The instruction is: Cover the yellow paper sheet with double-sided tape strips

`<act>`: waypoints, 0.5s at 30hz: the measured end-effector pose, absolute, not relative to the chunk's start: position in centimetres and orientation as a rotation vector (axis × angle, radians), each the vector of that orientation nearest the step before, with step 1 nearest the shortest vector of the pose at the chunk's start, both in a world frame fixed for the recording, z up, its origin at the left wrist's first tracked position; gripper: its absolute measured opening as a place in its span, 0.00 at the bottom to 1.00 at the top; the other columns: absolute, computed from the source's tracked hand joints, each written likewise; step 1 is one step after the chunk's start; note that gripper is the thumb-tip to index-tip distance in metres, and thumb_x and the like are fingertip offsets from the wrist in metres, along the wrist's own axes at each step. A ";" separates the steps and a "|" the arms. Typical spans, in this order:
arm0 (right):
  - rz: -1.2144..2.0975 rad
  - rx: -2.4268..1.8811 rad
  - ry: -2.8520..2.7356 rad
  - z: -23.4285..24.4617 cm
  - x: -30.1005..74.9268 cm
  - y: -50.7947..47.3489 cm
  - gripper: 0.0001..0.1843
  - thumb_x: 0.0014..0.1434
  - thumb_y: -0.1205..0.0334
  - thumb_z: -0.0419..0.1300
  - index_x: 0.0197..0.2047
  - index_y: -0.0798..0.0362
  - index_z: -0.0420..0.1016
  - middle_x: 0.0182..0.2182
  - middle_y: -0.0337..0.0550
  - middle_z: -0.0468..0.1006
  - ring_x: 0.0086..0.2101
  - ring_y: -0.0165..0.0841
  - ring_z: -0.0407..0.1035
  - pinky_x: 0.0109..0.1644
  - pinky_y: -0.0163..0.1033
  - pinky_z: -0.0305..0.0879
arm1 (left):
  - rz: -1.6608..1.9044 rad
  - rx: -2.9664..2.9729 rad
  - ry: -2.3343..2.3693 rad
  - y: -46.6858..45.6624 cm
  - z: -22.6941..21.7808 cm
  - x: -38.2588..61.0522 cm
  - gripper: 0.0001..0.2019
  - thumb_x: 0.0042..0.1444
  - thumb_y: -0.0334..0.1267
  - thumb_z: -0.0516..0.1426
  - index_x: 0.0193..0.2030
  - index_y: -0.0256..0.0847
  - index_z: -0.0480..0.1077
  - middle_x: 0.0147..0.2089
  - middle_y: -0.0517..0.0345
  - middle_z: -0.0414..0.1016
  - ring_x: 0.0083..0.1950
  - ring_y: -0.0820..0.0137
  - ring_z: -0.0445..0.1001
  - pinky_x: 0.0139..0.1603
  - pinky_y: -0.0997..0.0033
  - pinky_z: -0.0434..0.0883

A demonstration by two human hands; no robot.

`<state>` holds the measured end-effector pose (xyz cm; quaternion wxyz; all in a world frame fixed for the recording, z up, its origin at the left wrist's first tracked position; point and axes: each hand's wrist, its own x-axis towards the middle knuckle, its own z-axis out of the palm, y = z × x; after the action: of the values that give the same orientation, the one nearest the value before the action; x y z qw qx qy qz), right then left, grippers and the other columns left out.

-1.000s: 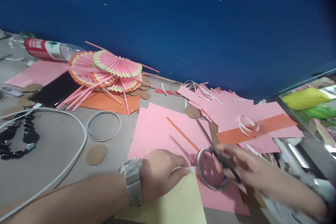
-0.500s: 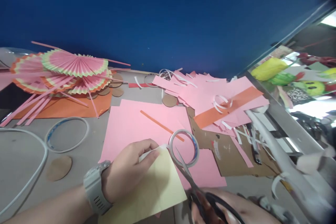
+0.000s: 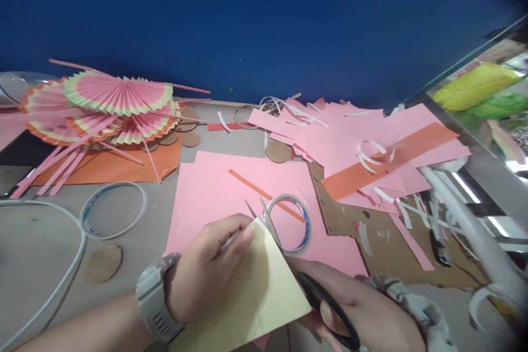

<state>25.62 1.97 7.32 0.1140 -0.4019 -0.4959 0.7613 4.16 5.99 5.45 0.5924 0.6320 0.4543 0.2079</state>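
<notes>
A: Report the layout, largest item first.

B: The surface (image 3: pixel 49 242) carries everything. On it lies a large pink sheet (image 3: pixel 214 198) with a thin orange strip (image 3: pixel 247 182) across it and a tape ring (image 3: pixel 295 225) on top. A heap of pink offcuts (image 3: pixel 342 143) sits far right, a stack of pleated paper fans (image 3: pixel 119 104) far left on orange paper, and a second, larger ring (image 3: pixel 113 210) lies near left.

A: State of each hand?

B: My left hand (image 3: pixel 202 269), watch at the wrist, is closed on the pale yellow sheet (image 3: pixel 247 297), thumb and fingers pinching its upper corner. The sheet is raised off the pink sheet, directly in front of me. My right hand (image 3: pixel 358 313) is clamped through the black handles of the scissors (image 3: pixel 289 256); the blades stand slightly apart, tips right at the pinched corner.

A: Step in hand?

B: I judge it as the start of a cut into the yellow sheet, blades placed at the corner, no cut line visible yet.

A: Requirement for the next move?

B: Probably: hold the sheet taut, keep my left fingertips out of the blade path, and close the blades steadily along the intended line.
</notes>
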 end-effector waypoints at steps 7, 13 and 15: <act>2.180 -1.152 -1.391 7.4 25.3 1.6 0.34 0.52 0.34 0.52 0.54 0.48 0.68 0.21 0.37 0.67 0.18 0.27 0.61 0.22 0.31 0.63 | 0.334 1.514 1.081 5.2 5.4 4.5 0.16 0.64 0.46 0.45 0.31 0.40 0.64 0.27 0.64 0.64 0.29 0.76 0.59 0.29 0.79 0.60; 2.049 -1.223 -1.500 6.6 25.7 0.7 0.29 0.56 0.50 0.56 0.60 0.44 0.61 0.45 0.46 0.77 0.43 0.39 0.72 0.50 0.42 0.67 | 0.390 1.478 1.029 5.0 5.3 4.2 0.14 0.63 0.44 0.47 0.30 0.41 0.63 0.26 0.65 0.62 0.28 0.77 0.59 0.27 0.81 0.60; 2.046 -1.222 -1.525 6.3 25.8 0.5 0.30 0.56 0.52 0.57 0.62 0.42 0.59 0.47 0.45 0.76 0.44 0.39 0.72 0.50 0.42 0.67 | 0.388 1.453 1.024 4.9 5.1 4.1 0.13 0.63 0.45 0.48 0.30 0.41 0.62 0.26 0.66 0.61 0.27 0.77 0.58 0.26 0.81 0.59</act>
<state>25.82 0.53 6.31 0.1554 -0.4267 -0.5325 0.7143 4.09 4.89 5.10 0.6141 0.6302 0.4442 0.1685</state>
